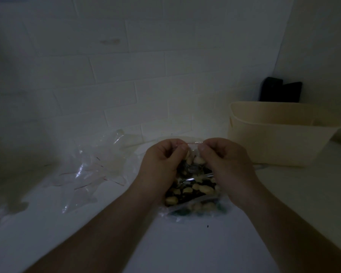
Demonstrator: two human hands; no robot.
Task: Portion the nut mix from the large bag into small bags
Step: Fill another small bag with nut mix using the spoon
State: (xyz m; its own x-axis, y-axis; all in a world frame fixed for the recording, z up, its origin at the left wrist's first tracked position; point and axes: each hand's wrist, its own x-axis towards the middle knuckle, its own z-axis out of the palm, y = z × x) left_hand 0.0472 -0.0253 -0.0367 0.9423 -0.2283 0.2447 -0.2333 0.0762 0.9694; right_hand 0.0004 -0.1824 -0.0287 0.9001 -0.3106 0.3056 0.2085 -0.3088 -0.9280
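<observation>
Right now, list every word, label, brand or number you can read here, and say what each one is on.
None can be read.
Small bag pinched by the left hand and right hand: only a red line along its top, no print.
Empty bags: red lines only.
Cream bin: plain.
Dark object behind the bin: too dim to tell.

Dim light falls on a white tiled wall (pixel 126 75) behind a white counter (pixel 185 249).

Home kitchen, dimly lit; white brick-pattern tiled wall (pixel 126 75) across upper frame; pale countertop (pixel 175 243) below; cream plastic bin (pixel 280 134) at right; dark object (pixel 280 92) in upper-right corner, identity unclear.
</observation>
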